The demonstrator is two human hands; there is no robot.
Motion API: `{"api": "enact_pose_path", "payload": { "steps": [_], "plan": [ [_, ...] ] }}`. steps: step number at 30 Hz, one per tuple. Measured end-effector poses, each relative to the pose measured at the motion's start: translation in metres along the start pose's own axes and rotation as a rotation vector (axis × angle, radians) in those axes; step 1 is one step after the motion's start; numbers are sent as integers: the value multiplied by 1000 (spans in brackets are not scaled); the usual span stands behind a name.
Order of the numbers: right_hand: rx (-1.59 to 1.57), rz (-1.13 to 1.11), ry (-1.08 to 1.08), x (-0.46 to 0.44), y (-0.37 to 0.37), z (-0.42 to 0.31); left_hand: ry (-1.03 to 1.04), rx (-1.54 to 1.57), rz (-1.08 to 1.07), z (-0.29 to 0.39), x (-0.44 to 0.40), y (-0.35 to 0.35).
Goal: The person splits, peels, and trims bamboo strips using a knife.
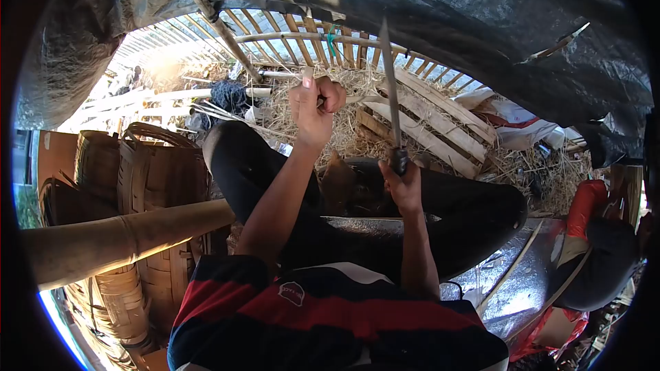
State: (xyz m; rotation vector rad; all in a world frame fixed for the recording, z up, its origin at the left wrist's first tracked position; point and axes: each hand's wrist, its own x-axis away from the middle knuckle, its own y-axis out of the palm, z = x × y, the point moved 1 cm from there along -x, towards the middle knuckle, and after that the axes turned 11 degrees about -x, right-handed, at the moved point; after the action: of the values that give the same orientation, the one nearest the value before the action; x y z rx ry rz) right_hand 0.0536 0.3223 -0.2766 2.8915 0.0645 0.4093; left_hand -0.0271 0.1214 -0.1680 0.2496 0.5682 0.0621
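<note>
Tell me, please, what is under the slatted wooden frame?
Straw shows beside the slatted wooden frame; what lies directly beneath its slats is covered and cannot be seen.

The shirt (323,343) is dark navy with short sleeves, a broad red band (309,312), white (344,273) at its twelve o'clock, and a white-outlined badge (291,293) at ten; the trousers (474,213) are black.

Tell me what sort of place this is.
Probably a makeshift basket-making spot under cover: a dark plastic sheet hangs overhead, woven baskets stand at the left, and the right hand grips a long knife.
</note>
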Motion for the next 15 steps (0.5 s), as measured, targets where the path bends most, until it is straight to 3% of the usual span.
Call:
{"api": "enact_pose_path", "payload": {
  "steps": [7,15],
  "plan": [
    [217,-125,-87,14,32,-14,19,79,174,16,-5,1],
    [325,-188,-188,18,45,-17,60,112,162,18,0,-14]
  ]
}}
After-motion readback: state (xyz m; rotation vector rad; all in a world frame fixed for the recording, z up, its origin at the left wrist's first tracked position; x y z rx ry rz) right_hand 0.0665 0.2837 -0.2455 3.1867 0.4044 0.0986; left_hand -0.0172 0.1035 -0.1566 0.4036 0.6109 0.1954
